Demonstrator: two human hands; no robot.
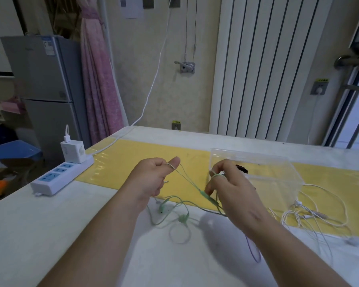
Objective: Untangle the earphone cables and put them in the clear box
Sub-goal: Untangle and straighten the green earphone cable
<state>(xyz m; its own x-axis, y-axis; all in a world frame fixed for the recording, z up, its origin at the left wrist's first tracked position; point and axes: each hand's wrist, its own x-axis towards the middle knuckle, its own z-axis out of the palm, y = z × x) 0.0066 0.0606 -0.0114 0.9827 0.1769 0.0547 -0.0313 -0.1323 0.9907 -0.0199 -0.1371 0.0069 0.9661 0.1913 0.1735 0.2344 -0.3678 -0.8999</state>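
Green earphone cable [208, 197]: untangling under way.
Left hand [153, 179] and right hand [232, 189] grip it; white cables [311, 216] tangled beside clear box [257, 168].

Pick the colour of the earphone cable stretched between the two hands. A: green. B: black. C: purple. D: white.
A: the green cable runs taut from the thumb of the left hand to the fingers of the right hand, while the white cable lies loose on the table.
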